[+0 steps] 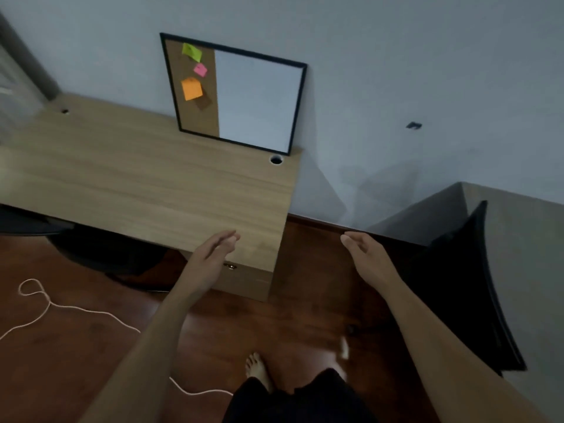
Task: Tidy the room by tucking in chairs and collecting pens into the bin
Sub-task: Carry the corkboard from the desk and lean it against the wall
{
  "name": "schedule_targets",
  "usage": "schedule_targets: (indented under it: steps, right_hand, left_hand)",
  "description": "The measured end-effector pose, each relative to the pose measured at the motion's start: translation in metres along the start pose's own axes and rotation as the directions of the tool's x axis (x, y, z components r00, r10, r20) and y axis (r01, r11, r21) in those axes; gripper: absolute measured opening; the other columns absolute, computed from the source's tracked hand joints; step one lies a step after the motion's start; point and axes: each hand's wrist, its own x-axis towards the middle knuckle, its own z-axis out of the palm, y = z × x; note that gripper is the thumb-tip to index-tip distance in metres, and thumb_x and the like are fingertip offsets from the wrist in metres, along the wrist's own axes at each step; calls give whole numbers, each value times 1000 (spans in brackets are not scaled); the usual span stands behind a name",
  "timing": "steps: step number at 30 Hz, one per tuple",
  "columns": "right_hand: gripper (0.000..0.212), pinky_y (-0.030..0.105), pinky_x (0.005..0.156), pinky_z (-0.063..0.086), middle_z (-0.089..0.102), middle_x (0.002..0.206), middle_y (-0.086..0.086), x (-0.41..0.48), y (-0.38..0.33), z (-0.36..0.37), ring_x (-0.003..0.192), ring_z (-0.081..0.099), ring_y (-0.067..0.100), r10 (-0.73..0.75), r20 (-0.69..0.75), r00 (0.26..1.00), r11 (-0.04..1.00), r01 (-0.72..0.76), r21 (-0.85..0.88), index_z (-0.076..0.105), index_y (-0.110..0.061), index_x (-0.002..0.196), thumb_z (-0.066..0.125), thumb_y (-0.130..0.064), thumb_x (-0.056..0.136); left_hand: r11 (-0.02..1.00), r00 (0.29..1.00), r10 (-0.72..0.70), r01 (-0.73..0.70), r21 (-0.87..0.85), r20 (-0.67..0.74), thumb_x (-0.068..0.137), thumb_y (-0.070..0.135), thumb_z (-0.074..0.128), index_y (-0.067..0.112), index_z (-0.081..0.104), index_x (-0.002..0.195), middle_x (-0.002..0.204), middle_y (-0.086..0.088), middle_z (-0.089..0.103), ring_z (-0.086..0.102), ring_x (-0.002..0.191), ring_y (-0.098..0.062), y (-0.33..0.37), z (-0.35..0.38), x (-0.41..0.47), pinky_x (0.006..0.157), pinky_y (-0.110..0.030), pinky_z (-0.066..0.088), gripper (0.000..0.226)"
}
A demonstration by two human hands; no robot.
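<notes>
Dark chair (100,254) tucked under wooden worktop (146,181); left hand (210,257) and right hand (369,257) empty, fingers spread loosely.

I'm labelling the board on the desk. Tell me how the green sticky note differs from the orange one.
The green note sits at the top of the cork strip; the orange note sits lowest of the three. The orange note looks larger, and its lower corner overlaps a brown patch. Both hang tilted on the board.
</notes>
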Motion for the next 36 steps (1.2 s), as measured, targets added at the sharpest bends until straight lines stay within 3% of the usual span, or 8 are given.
schedule_targets:
  steps: [8, 18, 23, 26, 31, 34, 35, 36]
  right_hand:
    - [46, 37, 101, 50, 69, 121, -11, 90, -45, 37, 115, 64, 11, -18, 77, 997, 999, 20, -28, 67, -30, 127, 51, -65, 103]
    - [49, 47, 109, 50, 66, 132, -4, 257, -126, 38, 124, 62, 17, -16, 149, 989, 1000, 14, 13, 63, -29, 135, 46, -65, 105]
    - [47, 34, 101, 42, 60, 144, 1, 340, -180, 42, 121, 55, 15, -24, 221, 975, 999, 34, -41, 58, -22, 145, 50, -50, 108]
    - [50, 36, 103, 43, 58, 148, 4, 384, -208, 49, 118, 54, 16, 4, 232, 973, 999, 7, -47, 55, -18, 148, 54, -48, 107]
    - [74, 59, 112, 47, 56, 140, 34, 449, -249, 66, 124, 60, 51, 80, 160, 984, 997, -80, -1, 47, 7, 147, 58, -52, 103]
    - [96, 57, 114, 49, 59, 126, 8, 497, -237, 71, 122, 63, 32, 169, 147, 975, 981, -180, 69, 62, -22, 131, 65, -93, 66]
    - [91, 56, 114, 48, 54, 126, 3, 518, -226, 75, 120, 60, 26, 192, 141, 971, 975, -205, 81, 60, -34, 119, 67, -99, 56]
    - [89, 55, 115, 47, 54, 130, 3, 525, -229, 77, 122, 58, 25, 214, 134, 968, 968, -228, 101, 59, -36, 125, 71, -96, 60]
  left_hand:
    - [1000, 1000, -21, 21, 21, -3, 102, 52, 60, 31, 67, 141, 137, 15, 74, 68, 131, -12, 50, -53, 83, 120, -50, 46, 45]
    - [1000, 993, -12, 14, 17, -119, 111, 41, 55, 26, 66, 143, 136, 10, 75, 69, 130, -16, 142, -100, 249, 115, -48, 50, 37]
    - [997, 978, -79, 79, -11, -192, 101, 48, 65, 26, 68, 139, 133, 9, 77, 68, 130, -19, 171, -128, 335, 117, -51, 48, 44]
    - [989, 958, -146, 141, -39, -247, 93, 46, 71, 26, 69, 133, 133, 5, 75, 66, 130, -24, 183, -147, 385, 117, -52, 48, 45]
    - [975, 924, -220, 214, -56, -312, 105, 32, 63, 17, 66, 132, 141, -7, 67, 64, 129, -31, 191, -192, 475, 109, -47, 51, 32]
    - [967, 919, -250, 252, -36, -305, 99, 34, 66, 10, 65, 137, 133, -8, 65, 64, 120, -28, 197, -216, 527, 100, -43, 52, 45]
    - [963, 914, -265, 268, -31, -309, 97, 35, 66, 9, 64, 135, 127, -8, 64, 63, 115, -27, 199, -223, 544, 98, -42, 52, 46]
    - [958, 904, -279, 286, -28, -322, 98, 35, 65, 8, 64, 133, 123, -9, 63, 63, 112, -28, 201, -229, 561, 98, -42, 54, 44]
